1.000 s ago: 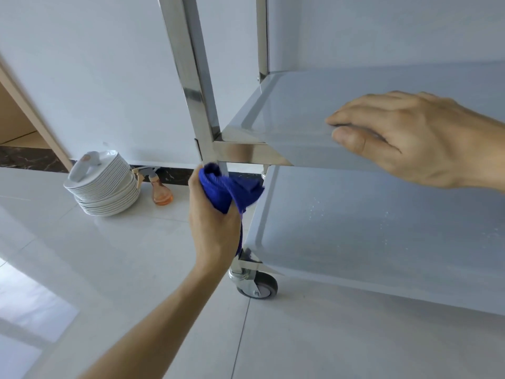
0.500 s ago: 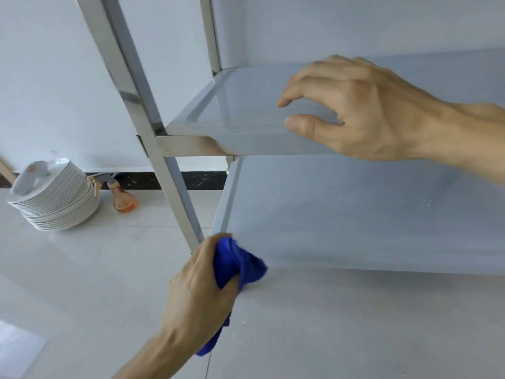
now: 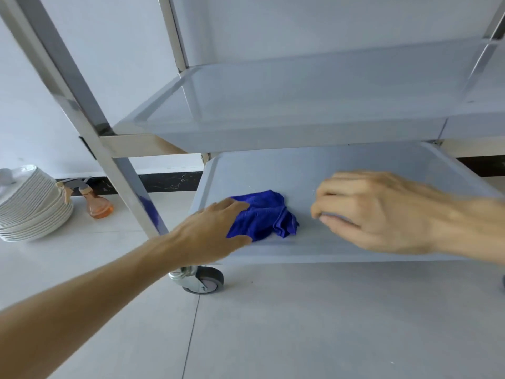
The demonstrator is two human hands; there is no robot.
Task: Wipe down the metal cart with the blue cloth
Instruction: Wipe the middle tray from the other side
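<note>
Now the left hand (image 3: 210, 231) presses the blue cloth (image 3: 263, 214) flat on the metal cart (image 3: 355, 160) bottom shelf; the right hand (image 3: 374, 212) hovers beside it, fingers loosely curled, holding nothing.

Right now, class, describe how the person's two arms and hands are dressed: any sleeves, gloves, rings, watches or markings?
Both are bare. The left hand and its forearm show no sleeve, glove, watch or band. The right hand is also ungloved, with no ring visible on the fingers that show and nothing at the wrist up to the picture's edge. No markings are visible on either; the right hand is somewhat blurred.
</note>
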